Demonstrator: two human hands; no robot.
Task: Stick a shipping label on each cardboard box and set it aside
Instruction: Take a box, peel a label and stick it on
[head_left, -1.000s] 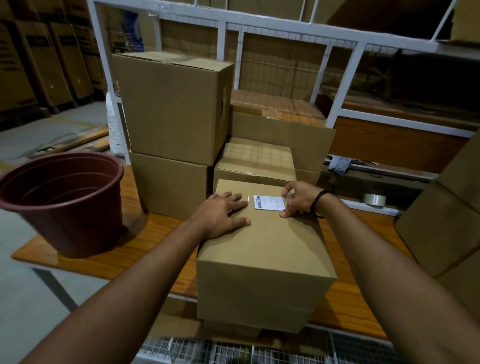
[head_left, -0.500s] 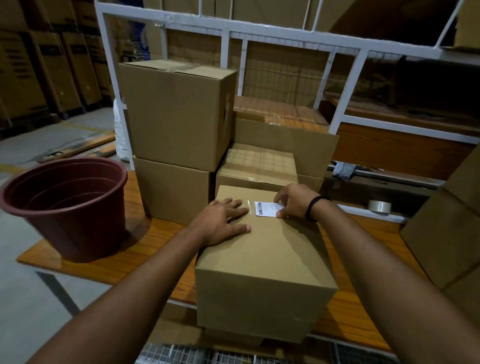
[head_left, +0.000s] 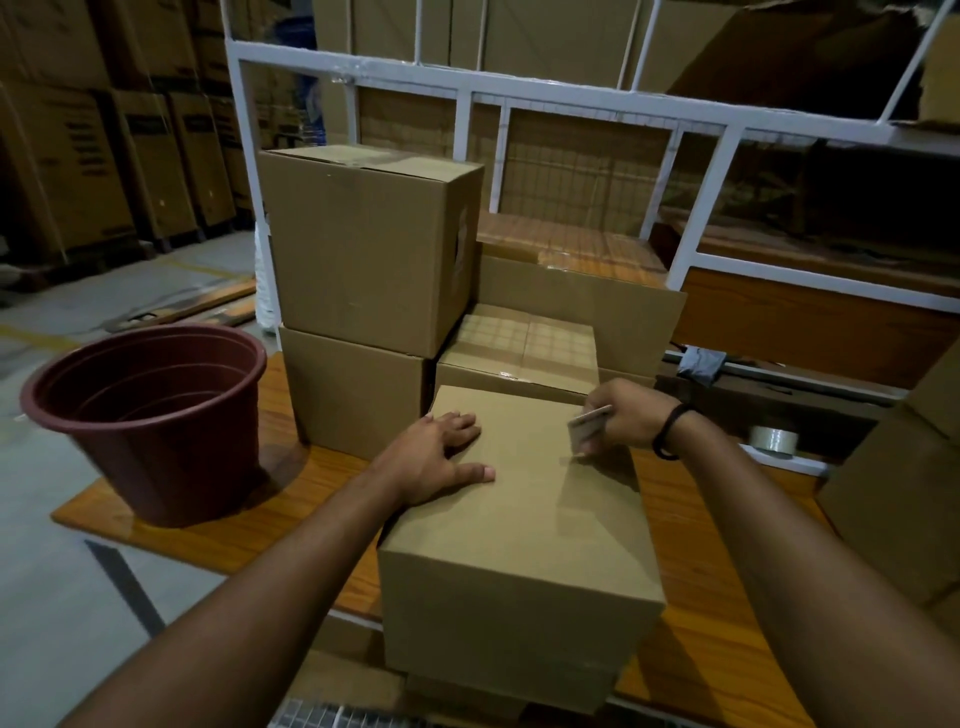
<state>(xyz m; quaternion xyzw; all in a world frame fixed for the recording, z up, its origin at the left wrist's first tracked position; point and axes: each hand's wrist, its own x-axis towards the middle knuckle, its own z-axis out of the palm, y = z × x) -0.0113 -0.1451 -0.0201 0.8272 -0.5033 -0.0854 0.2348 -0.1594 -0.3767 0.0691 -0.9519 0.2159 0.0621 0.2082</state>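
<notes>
The label (head_left: 587, 427) has come up off the box (head_left: 519, 545); the right hand (head_left: 628, 418) pinches it. The left hand (head_left: 439, 457) lies spread flat on the box

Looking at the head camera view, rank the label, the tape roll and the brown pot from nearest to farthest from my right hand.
1. label: pinched in the right hand itself.
2. tape roll: off to that hand's right, past the wrist.
3. brown pot: far left, beyond the left hand.
</notes>
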